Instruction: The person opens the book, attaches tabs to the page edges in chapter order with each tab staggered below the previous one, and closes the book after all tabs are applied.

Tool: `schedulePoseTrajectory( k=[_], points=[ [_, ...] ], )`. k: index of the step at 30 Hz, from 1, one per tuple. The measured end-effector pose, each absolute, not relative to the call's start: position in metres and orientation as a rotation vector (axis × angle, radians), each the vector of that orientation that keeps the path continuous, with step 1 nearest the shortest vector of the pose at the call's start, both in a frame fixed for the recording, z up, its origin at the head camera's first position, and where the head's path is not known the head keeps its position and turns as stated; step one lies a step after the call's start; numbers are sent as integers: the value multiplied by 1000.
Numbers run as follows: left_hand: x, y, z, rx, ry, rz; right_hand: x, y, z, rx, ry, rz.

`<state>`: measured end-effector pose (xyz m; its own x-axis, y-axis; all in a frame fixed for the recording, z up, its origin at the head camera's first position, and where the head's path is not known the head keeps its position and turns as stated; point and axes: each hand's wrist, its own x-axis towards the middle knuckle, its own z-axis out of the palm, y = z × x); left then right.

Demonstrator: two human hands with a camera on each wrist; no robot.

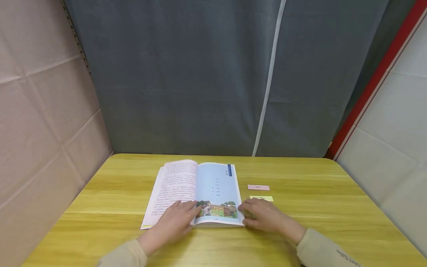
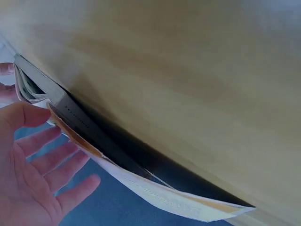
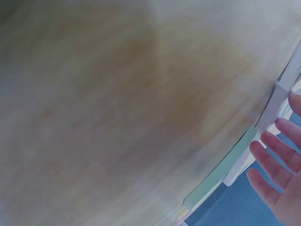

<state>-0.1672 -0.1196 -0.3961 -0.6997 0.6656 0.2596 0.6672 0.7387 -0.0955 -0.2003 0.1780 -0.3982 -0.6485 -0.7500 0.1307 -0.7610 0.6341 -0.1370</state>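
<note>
Yellow tabletop (image 1: 116,185) around book (image 1: 211,178), right hand (image 1: 263,215) (at edge)

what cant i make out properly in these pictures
- Print on the open book, head view: too small to read.
- Lower part of the yellow slip, head view: partly covered by the right grip.
- Marking on the right sleeve, head view: too small and blurred; the sleeve runs off the bottom edge.
- Rest of the left grip, left wrist view: cut off by the picture's edge.
</note>
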Motion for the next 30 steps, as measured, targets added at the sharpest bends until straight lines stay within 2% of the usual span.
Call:
schedulePoseTrajectory(
  k=[30],
  points=[
    [-179,-117,-393,-1008,-2781,-235,-199,178,-398,1286,-2773,289]
  ],
)
